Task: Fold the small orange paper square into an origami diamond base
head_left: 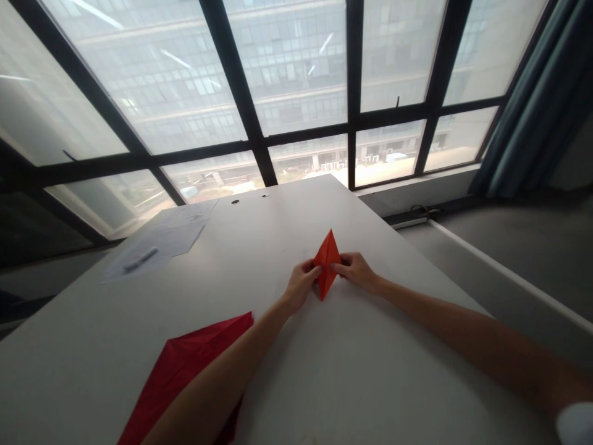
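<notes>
An orange piece of folded paper (328, 253), shaped like a narrow diamond with a crease down its middle, is held just over the white table. My left hand (302, 281) pinches its left edge, thumb on the front face. On the other edge, my right hand (356, 269) grips the paper the same way, its thumb also on the front. The fingers behind the paper are partly hidden. Under my left forearm lies a large sheet of red paper (180, 364) with crease lines, part of it covered by the arm.
White sheets (160, 238) lie at the table's far left, with a pen-like object (141, 258) on them. Two holes, one a round cable hole (235, 202), sit near the far edge of the table (370, 371). Windows stand behind; a blue curtain (519, 123) hangs at right.
</notes>
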{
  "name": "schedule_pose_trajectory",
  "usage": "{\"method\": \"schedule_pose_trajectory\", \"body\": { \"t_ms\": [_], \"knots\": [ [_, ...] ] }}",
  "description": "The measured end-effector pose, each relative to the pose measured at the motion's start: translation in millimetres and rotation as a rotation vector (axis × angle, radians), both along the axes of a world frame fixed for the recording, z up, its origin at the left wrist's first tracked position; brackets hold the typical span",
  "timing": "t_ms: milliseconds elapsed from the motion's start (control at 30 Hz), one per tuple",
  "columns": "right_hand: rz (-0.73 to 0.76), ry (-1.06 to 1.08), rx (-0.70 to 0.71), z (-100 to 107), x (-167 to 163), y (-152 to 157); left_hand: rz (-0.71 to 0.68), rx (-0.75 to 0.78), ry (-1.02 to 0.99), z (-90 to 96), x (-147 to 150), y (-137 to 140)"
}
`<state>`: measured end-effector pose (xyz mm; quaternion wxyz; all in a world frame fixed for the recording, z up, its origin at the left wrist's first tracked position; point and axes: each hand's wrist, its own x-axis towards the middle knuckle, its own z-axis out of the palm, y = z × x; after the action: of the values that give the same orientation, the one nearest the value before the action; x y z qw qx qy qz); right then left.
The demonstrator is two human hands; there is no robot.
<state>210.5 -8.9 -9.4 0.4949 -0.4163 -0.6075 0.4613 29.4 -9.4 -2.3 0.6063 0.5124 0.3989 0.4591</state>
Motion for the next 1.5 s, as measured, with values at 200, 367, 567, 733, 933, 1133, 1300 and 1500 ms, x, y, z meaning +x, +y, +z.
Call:
{"method": "schedule_pose_trajectory", "body": {
  "t_ms": [200,367,567,733,933,1133,1300,1500],
  "knots": [
    [0.013,0.048,-0.009,-7.9,-4.9,11.8,-0.028,0.025,0.099,10.0,-7.4,2.9],
    [0.004,0.025,-0.033,-13.0,-1.2,22.0,-0.068,0.036,0.210,9.9,-10.2,13.3],
    [-0.032,0.030,-0.010,-18.4,-1.5,25.3,-0.109,0.024,0.182,8.1,-7.5,17.2],
    [-0.072,0.022,-0.007,-23.5,0.2,28.4,-0.115,0.054,0.236,8.7,-6.5,19.9],
    [-0.056,0.021,0.018,-27.5,5.4,31.7,-0.065,0.098,0.301,9.0,-4.2,21.0],
    [-0.057,-0.011,-0.002,-27.5,7.0,30.6,-0.024,0.094,0.374,9.3,-3.4,21.1],
    [-0.015,0.024,-0.006,-19.2,6.3,23.8,0.028,0.071,0.338,16.1,-1.3,13.9],
    [-0.027,0.067,-0.050,-16.9,5.3,23.8,0.044,0.027,0.255,18.6,-0.3,10.6]
  ]
}}
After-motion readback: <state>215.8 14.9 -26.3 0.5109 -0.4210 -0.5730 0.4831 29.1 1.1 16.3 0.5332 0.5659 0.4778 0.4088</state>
